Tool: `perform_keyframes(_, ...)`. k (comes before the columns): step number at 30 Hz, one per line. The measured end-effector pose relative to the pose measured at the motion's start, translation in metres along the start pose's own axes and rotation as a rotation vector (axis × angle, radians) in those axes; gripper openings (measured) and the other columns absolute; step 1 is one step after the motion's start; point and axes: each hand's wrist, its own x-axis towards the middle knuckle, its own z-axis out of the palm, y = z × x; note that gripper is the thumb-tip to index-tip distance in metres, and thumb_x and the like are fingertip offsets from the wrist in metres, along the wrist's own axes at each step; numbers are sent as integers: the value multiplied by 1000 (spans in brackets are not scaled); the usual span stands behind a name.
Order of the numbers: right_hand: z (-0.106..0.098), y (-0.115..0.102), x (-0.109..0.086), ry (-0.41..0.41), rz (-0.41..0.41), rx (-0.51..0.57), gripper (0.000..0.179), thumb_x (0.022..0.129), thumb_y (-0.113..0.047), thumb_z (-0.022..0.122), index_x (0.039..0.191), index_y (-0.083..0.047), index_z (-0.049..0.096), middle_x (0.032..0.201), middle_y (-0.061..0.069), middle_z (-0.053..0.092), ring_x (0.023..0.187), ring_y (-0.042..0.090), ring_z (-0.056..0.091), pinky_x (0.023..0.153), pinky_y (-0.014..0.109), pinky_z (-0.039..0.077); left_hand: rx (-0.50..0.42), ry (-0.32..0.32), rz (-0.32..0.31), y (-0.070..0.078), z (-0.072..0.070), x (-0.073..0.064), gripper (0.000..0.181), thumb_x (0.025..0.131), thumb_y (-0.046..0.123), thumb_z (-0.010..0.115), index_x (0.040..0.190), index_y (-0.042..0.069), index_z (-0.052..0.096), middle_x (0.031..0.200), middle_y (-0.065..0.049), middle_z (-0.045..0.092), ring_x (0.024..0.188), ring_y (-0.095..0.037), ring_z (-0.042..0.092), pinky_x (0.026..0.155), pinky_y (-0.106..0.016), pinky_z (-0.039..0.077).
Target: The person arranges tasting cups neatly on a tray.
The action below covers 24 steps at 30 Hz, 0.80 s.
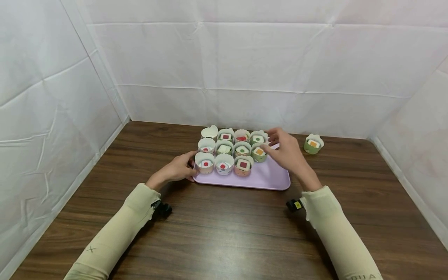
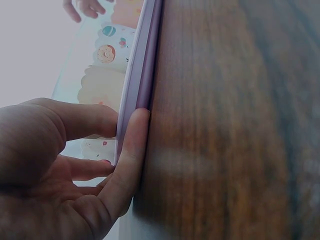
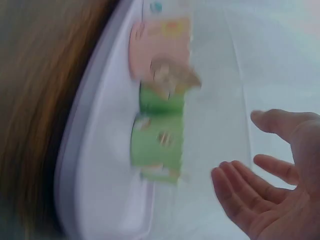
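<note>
A lilac tray (image 1: 267, 177) carries paper baking cups in three rows, most with a small white piece topped by a coloured shape. My left hand (image 1: 177, 167) pinches the tray's left rim, beside a peach cup (image 1: 204, 170). In the left wrist view one finger (image 2: 135, 135) lies along the outer side of the rim. My right hand (image 1: 288, 151) hovers over the tray's right side, thumb and fingers apart, holding nothing. Nearest to it is a green cup (image 1: 259, 158) with an orange square on top. The right wrist view shows the peach and green cups blurred.
Another green cup (image 1: 311, 148) with an orange-topped piece stands on the table to the right of the tray, near the back wall. White sheeting (image 1: 245, 58) hangs behind and at both sides of the dark wooden table (image 1: 224, 233).
</note>
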Motion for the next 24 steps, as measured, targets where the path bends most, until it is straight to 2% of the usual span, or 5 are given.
perform_keyframes(6,-19,30,0,83,83,33,37,98,-19,71,127,2,61,110,22,70,102,37,71,89,51,62,-11,0,-2,1,0,-2,82,90,-8,62,161,-6,21,110,-22,50,80,-21,65,71,-33,68)
perform_keyframes(13,-43,72,-9,255,158,-7,31,97,-21,70,119,2,68,110,22,72,103,35,67,87,37,48,3,4,-3,1,1,-1,82,91,-7,63,162,-5,21,109,-21,49,79,-20,66,71,-32,68)
perform_keyframes(18,-54,96,-19,313,290,7,32,99,-23,64,120,1,69,123,25,66,116,41,59,100,55,46,-3,2,-6,1,1,-1,82,91,-7,63,162,-5,21,110,-21,49,77,-20,67,70,-32,68)
perform_keyframes(21,-56,107,-23,329,324,-24,34,99,-21,62,120,4,69,131,29,58,121,46,52,107,64,39,-2,2,-10,1,1,-1,82,91,-7,63,162,-4,21,109,-21,49,77,-20,67,70,-32,68)
perform_keyframes(24,-56,115,-26,331,350,-71,32,97,-17,65,118,6,70,135,29,53,124,49,48,110,67,35,-1,1,-13,1,0,-2,82,91,-7,63,162,-4,21,109,-21,49,78,-20,66,70,-32,68)
